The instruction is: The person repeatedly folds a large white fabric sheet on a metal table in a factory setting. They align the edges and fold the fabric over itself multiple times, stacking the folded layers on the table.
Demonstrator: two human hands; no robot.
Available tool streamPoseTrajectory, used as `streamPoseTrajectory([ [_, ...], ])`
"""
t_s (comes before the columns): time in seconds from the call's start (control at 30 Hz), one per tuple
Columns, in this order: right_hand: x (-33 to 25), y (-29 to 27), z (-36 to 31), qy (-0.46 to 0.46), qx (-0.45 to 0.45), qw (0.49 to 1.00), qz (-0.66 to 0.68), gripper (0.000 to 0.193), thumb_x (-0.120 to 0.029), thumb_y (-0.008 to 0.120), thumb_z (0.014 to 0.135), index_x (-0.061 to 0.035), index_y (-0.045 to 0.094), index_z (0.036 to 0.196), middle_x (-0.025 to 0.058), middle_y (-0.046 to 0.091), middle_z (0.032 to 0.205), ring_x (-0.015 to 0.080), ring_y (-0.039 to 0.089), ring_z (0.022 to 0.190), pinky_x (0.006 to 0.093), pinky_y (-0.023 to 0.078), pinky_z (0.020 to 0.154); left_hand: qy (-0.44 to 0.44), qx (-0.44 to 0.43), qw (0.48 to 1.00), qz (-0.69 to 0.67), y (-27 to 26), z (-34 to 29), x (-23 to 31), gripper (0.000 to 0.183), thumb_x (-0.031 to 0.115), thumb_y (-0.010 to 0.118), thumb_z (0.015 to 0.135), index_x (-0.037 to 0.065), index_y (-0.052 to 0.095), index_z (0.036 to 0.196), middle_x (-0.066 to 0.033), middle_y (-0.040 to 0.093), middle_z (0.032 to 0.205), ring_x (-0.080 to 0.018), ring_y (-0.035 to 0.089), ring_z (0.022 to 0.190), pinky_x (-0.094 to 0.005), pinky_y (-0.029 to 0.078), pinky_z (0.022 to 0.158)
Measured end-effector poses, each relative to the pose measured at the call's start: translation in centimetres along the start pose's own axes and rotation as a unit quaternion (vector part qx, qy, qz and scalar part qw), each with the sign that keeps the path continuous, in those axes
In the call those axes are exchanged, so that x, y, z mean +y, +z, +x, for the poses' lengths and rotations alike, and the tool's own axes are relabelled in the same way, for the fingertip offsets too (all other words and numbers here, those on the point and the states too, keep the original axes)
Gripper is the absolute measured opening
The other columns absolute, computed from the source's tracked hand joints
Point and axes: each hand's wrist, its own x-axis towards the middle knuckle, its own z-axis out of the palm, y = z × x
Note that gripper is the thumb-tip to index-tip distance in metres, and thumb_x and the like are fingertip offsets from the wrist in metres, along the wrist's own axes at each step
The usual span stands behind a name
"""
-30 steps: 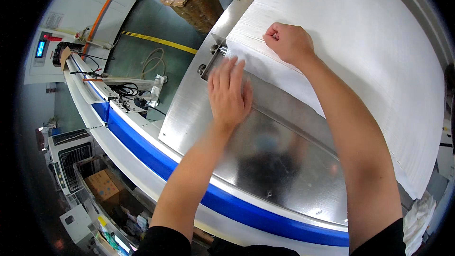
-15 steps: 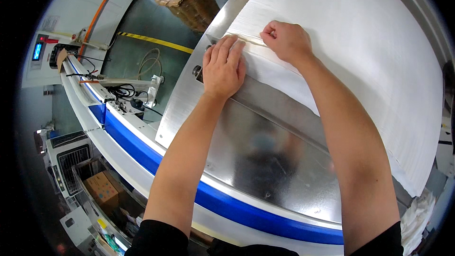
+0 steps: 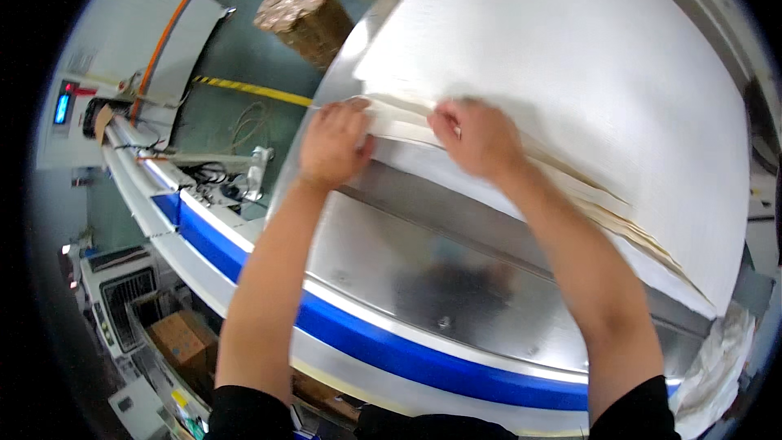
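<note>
While both hands grip, paper stack (image 3: 586, 90) edge under fingers (image 3: 358, 126)

White sheets (image 3: 586, 73) with tan edges lie on a shiny silver surface (image 3: 423, 269) trimmed with a blue band (image 3: 391, 354); a yellow-and-black striped line (image 3: 252, 91) crosses the green floor (image 3: 236, 57).

Left hand (image 3: 334, 147) and right hand (image 3: 476, 140) grip the white sheet stack's (image 3: 570, 73) near edge.
</note>
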Motion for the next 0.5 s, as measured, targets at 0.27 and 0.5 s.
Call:
streamPoseTrajectory([
  [0.27,18.8,-10.6,-22.8,0.223,0.149,0.920,-0.285,0.045,-0.040,0.041,0.094,-0.0077,0.067,0.074,0.0131,0.066,0.075,0.0312,0.063,0.075,0.0472,0.045,0.083,-0.036,-0.307,0.940,0.143,-4.0,5.2,2.2,0.051,0.015,0.067,0.072,0.013,0.050,0.120,-0.0103,0.056,0.117,-0.0251,0.053,0.112,-0.0438,0.033,0.101],
  [0.5,35.0,-24.5,-42.5,0.359,0.153,0.860,-0.329,0.060,-0.043,0.030,0.097,-0.0061,0.069,0.070,0.0143,0.066,0.070,0.0319,0.064,0.078,0.0468,0.037,0.096,0.124,-0.263,0.921,0.259,0.9,7.7,1.5,0.044,0.011,0.055,0.084,0.020,0.050,0.127,-0.0088,0.062,0.111,-0.0270,0.059,0.103,-0.0452,0.046,0.086],
])
